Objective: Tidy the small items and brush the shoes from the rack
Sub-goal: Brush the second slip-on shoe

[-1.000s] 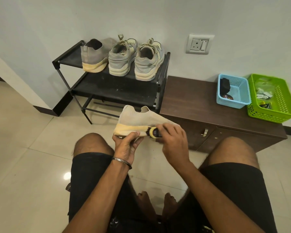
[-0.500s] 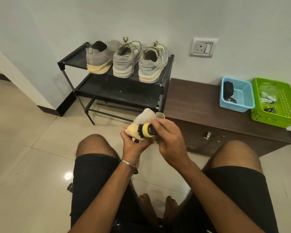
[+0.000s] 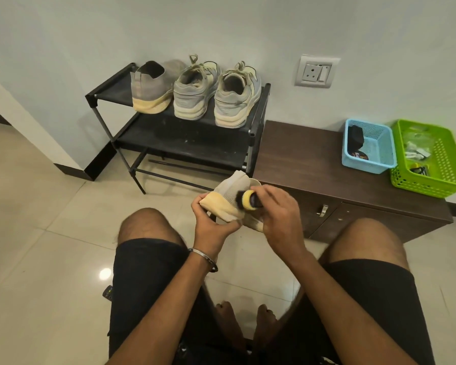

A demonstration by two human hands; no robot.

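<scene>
A beige knit shoe (image 3: 231,192) with a pale yellow sole is held between my knees, heel end toward me. My left hand (image 3: 212,223) grips it from below at the sole. My right hand (image 3: 277,214) holds a small brush (image 3: 246,199) with a yellow collar and dark bristles pressed against the shoe's side. On the black rack (image 3: 108,86) top shelf stand the matching beige shoe (image 3: 150,88) and a pair of grey laced sneakers (image 3: 216,93).
A dark wooden low cabinet (image 3: 300,159) stands right of the rack. On it sit a blue basket (image 3: 366,150) with dark items and a green basket (image 3: 429,158) with small items. A wall socket (image 3: 317,71) is above. A remote (image 3: 107,293) lies on the tiled floor.
The shoe was turned from side-on to heel end toward me. The brush moved from the sole's edge onto the shoe's knit side.
</scene>
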